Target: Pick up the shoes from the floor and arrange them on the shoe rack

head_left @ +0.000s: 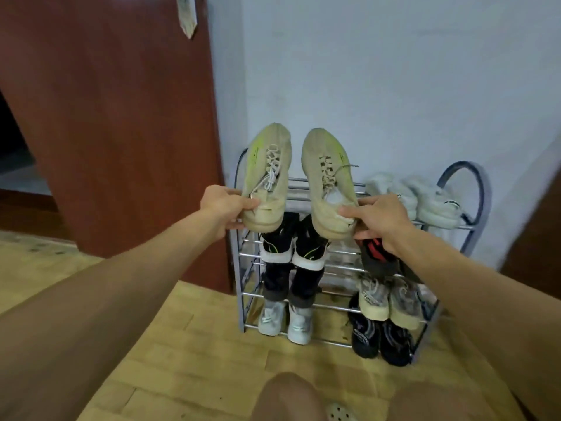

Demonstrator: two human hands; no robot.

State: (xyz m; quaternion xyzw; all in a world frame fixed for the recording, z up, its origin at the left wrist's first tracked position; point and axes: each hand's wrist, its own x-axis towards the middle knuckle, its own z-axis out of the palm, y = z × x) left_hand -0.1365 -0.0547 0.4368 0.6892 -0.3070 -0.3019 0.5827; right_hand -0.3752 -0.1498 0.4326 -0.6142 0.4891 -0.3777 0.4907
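Two beige sneakers with pale laces hang toe-up over the left half of the metal shoe rack's (478, 189) top tier. My left hand (226, 208) grips the heel of the left beige sneaker (268, 177), which has a neon-green streak. My right hand (379, 217) grips the heel of the right beige sneaker (329, 183). Both shoes are held in the air just in front of the top rails, apart from each other.
White shoes (425, 199) fill the top tier's right side. Lower tiers hold black boots (291, 262), a red-and-black shoe (376, 253), beige sneakers (385, 299), white sneakers (285, 320) and black shoes (379, 338). A brown door (121, 117) stands left; my knees (291, 396) show below.
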